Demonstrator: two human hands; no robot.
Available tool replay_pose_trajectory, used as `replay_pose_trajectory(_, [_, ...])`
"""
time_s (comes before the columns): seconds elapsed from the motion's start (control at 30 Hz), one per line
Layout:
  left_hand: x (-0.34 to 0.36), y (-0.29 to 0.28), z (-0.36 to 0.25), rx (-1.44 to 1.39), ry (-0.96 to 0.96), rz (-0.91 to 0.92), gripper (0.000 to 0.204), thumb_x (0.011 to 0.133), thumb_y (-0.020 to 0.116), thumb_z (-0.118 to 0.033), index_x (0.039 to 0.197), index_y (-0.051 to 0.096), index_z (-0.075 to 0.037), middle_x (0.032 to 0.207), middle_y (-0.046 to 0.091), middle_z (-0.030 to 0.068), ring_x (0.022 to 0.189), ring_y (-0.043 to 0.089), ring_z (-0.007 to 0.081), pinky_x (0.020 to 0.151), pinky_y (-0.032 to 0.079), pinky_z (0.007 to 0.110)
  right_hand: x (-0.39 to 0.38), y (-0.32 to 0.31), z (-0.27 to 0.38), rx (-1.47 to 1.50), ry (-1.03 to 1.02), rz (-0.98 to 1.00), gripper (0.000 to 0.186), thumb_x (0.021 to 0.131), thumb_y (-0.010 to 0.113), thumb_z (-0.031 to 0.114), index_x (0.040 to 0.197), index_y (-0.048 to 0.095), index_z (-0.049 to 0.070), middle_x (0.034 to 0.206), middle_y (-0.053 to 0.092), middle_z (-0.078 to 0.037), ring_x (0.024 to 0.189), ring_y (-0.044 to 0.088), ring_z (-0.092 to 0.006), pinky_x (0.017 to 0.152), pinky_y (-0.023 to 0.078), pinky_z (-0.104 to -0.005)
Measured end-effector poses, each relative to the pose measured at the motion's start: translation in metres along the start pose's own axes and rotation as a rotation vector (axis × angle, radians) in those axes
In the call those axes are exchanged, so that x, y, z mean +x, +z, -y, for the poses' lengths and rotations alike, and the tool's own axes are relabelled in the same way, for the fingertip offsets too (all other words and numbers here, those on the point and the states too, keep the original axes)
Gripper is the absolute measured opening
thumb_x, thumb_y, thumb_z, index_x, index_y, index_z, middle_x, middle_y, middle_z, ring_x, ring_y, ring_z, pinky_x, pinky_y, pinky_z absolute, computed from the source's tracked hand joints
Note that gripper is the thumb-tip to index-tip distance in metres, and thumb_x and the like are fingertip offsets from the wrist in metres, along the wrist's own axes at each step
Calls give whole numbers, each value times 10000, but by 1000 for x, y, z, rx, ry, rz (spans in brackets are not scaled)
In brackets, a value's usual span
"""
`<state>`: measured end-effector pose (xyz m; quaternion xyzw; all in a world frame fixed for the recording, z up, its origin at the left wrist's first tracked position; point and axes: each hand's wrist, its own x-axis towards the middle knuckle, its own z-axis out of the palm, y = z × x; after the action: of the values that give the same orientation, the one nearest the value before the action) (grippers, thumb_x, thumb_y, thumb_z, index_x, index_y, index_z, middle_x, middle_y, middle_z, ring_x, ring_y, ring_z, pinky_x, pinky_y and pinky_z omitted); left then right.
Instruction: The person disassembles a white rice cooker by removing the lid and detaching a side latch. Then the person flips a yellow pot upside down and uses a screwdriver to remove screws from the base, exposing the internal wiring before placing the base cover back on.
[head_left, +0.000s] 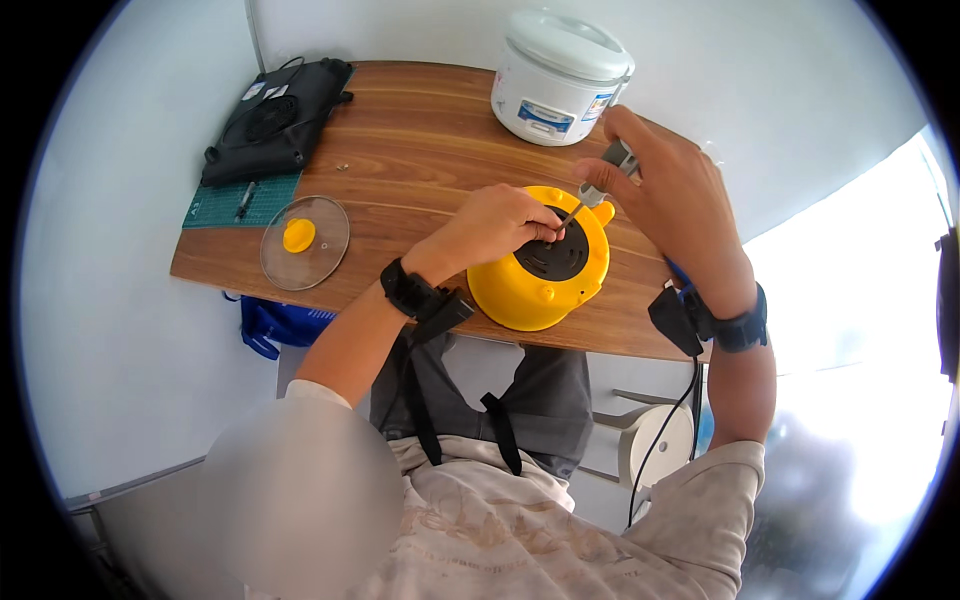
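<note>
A yellow appliance (495,290) rests upside down near the desk's front edge, its slotted black bottom plate (548,262) facing up. My right hand (665,185), above it on the right, is closed around the grey handle of a screwdriver (577,208), whose metal shaft slants down onto the black plate. My left hand (500,222) is over the plate with its fingertips closed on the lower shaft of the screwdriver. A glass lid (280,260) with a yellow knob lies to the left of the appliance.
The wooden desk (410,130) holds a white rice cooker (550,85) at back right and a black device (275,120) over a green mat (215,210) at left. A blue bag (280,320) is under the desk's left. A white stool (660,450) is below right.
</note>
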<state>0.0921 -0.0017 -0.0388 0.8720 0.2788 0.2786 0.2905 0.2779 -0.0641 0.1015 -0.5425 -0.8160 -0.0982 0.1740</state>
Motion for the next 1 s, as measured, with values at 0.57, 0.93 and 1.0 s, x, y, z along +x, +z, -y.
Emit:
replay_pose_trajectory(0.57, [-4,4,9,19,110,-45,199,894,725,-120,1087,773,-110,1167,710,88,1123,630,273,968,506,385,-5,4,1,192,-53,-27,350,913,734,261,1050,493,47,691,657,-142,632,653,-347,576,484,-411])
replay_pose_trajectory(0.93, [-17,21,28,-262,-320,-160,482,1053,460,-220,1493,434,-25,1490,494,237,1377,489,358,1148,386,405,-9,2,-2,326,10,-19,333,918,736,282,1021,539,35,720,657,-159,643,650,-337,593,495,-401])
replay_pose_trajectory(1.0, [-18,21,31,-270,-333,-148,499,1061,438,-260,1499,426,-22,1502,492,228,1357,516,347,1133,393,383,-7,0,3,212,94,14,336,920,738,301,998,558,28,720,659,-157,626,645,-332,588,497,-400])
